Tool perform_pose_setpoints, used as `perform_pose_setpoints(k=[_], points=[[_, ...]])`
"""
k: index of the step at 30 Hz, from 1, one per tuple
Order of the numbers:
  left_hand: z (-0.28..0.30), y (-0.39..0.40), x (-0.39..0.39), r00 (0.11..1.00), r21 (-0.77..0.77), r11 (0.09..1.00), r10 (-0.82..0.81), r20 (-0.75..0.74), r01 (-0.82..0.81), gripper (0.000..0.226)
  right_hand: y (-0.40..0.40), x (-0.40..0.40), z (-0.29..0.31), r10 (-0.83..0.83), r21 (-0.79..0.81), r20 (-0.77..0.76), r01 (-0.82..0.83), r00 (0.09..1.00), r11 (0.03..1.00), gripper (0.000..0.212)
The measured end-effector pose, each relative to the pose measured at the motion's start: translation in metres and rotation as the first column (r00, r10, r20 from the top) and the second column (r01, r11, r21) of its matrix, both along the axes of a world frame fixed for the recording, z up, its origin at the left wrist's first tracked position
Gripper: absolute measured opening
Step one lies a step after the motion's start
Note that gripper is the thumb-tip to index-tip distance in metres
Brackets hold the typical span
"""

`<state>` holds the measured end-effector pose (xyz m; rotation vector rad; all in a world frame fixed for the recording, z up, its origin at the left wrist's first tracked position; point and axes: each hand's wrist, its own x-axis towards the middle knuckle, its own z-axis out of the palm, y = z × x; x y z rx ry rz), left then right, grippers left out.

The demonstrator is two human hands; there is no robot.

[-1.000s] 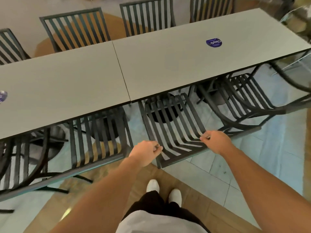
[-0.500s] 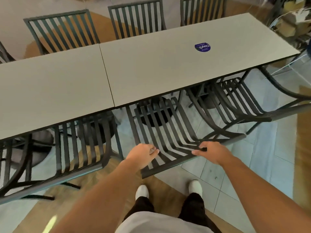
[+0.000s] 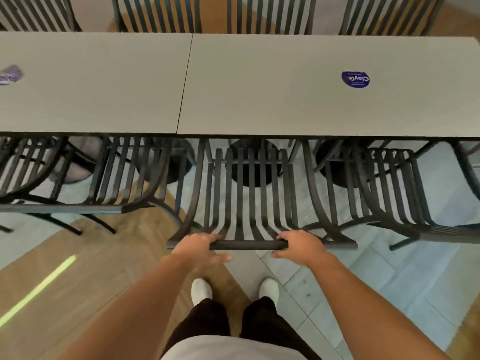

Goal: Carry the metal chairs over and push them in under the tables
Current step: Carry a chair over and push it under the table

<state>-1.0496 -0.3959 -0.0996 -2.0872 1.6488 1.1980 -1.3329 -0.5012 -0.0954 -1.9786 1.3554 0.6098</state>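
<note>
While my left hand (image 3: 198, 246) and right hand (image 3: 301, 246) grip the chair (image 3: 249, 193) top bar, fingers curled round it; a crooked push could bump the next chair (image 3: 384, 188).

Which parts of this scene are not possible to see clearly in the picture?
- Head view: the front of the chair seat, hidden under the right table.
- The left sticker: blurred and cut by the frame edge.
- Far chairs: tops cut by the upper edge.
- Left hand and right hand palms, hidden by the hands' own backs.

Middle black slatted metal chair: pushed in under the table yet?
Partly in: chair seat front sits under the grey tabletop edge; the backrest stands clear.
</note>
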Motion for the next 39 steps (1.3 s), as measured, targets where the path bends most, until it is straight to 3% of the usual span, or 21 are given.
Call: perform_pose_setpoints(k=[3,8,14,39], points=[[-0.009,0.000,-0.007,0.989,-0.035,0.996,-0.071,0.127,0.076,0.065,-0.001,0.000,-0.011,0.065,-0.061,-0.011,-0.066,0.998,0.996,0.040],[-0.024,-0.009,-0.013,0.972,-0.027,0.999,-0.036,0.232,0.044,0.049,0.000,0.002,-0.021,0.135,-0.165,-0.064,-0.144,0.989,0.976,0.028],[-0.035,-0.028,-0.019,0.968,-0.030,0.998,-0.039,0.249,0.048,0.052,-0.018,-0.006,-0.023,0.123,-0.181,-0.072,-0.135,0.990,0.974,0.038],[-0.037,-0.101,-0.022,0.943,-0.039,0.994,-0.086,0.320,0.104,0.052,-0.086,-0.002,-0.025,0.075,-0.160,-0.116,-0.093,0.990,0.983,0.044]])
